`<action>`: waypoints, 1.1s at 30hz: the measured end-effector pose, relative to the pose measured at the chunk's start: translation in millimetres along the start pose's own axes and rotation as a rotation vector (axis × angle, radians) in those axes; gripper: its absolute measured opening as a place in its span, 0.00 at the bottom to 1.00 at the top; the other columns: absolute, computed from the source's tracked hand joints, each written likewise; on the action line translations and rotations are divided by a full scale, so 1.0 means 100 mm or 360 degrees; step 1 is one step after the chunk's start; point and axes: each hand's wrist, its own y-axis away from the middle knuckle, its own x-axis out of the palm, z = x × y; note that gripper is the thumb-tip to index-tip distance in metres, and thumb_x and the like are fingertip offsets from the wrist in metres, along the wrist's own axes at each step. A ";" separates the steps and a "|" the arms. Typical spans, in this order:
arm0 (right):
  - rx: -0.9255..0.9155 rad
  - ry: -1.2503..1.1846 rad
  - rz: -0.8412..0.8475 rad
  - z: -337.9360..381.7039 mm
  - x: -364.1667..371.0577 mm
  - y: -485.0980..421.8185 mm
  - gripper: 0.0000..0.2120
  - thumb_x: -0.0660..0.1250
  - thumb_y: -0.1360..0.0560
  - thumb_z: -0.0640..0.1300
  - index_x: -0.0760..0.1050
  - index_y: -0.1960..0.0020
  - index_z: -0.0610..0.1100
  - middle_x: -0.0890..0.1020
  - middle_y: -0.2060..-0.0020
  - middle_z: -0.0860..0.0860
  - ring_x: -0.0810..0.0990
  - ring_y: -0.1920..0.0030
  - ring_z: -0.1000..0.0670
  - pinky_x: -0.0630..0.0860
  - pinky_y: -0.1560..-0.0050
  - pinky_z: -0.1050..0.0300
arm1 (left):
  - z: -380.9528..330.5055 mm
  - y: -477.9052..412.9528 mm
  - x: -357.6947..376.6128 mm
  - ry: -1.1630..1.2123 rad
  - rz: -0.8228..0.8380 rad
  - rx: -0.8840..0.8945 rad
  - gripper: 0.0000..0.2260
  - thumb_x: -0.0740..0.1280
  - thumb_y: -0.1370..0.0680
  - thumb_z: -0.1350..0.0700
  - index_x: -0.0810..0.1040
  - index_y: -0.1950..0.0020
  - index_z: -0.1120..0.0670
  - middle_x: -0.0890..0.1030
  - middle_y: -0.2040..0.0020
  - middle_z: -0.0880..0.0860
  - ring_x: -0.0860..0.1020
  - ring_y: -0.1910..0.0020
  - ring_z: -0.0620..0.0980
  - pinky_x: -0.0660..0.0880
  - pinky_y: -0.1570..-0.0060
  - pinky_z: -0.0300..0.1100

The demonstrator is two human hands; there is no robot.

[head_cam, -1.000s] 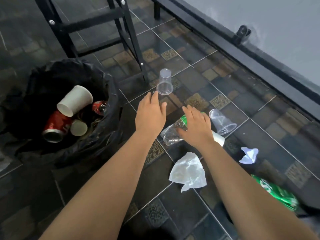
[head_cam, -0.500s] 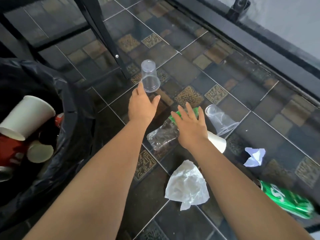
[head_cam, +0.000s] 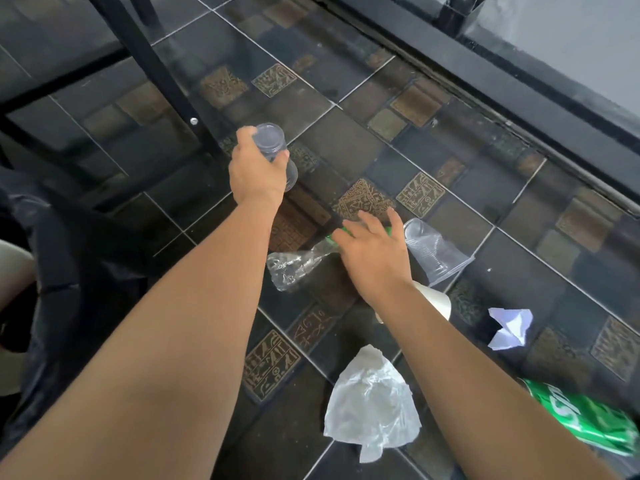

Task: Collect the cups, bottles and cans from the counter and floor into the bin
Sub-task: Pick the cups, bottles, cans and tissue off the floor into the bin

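Clear cup (head_cam: 273, 147): upside down on floor, wrapped by left hand (head_cam: 258, 169), fingers closed round its wall.
Crushed bottle (head_cam: 298, 263): lying under right hand (head_cam: 375, 256), fingers spread, holding nothing.
Advice: grip lightly, avoid crumpling; carry left to bin (head_cam: 69, 258).

The right hand (head_cam: 375, 259) covers the neck end of the crushed clear bottle (head_cam: 294, 266), so only green slivers peek out past the fingers. The right wrist hides most of the white paper cup (head_cam: 438, 301). The left hand (head_cam: 258, 171) wraps the clear cup (head_cam: 272, 142), masking its middle. At the left edge, the black bin bag (head_cam: 79, 258) is cut off, with a pale cup (head_cam: 14, 268) barely showing. The green can (head_cam: 585, 422) runs out at the right edge, smeared, lettering unreadable. Both forearms leave the bottom edge.
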 end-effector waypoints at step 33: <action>0.0088 -0.0770 -0.1077 1.12 -1.54 0.43 0.13 0.62 0.21 0.41 0.72 0.37 0.42 0.83 0.58 0.40 0.80 0.56 0.36 0.73 0.54 0.46 | -0.01 1.43 -2.73 0.0458 -0.0840 0.0261 0.28 0.66 0.23 0.41 0.64 0.25 0.44 0.72 0.38 0.45 0.74 0.46 0.40 0.66 0.53 0.24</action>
